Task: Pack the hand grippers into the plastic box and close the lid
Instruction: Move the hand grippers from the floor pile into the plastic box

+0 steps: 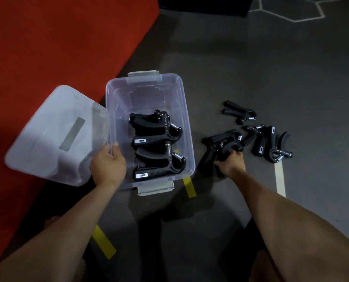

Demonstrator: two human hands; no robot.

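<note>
A clear plastic box (pixel 112 110) stands open on the grey floor, with grey latches at its far and near ends. Inside lie black hand grippers (pixel 157 147) stacked side by side. My left hand (pixel 108 165) grips the box's near-left rim. The translucent lid (pixel 51 137) leans to the left of the box, partly on the red mat. To the right of the box, my right hand (pixel 230 163) is closed on a black hand gripper (pixel 220 145) low over the floor. More loose hand grippers (pixel 269 143) lie in a pile further right, and one (pixel 238 112) lies apart behind them.
A red mat (pixel 47 47) covers the floor on the left. Yellow tape strips (pixel 189 187) and a white tape strip (pixel 279 180) mark the grey floor. A dark object (pixel 206 5) stands at the far top edge.
</note>
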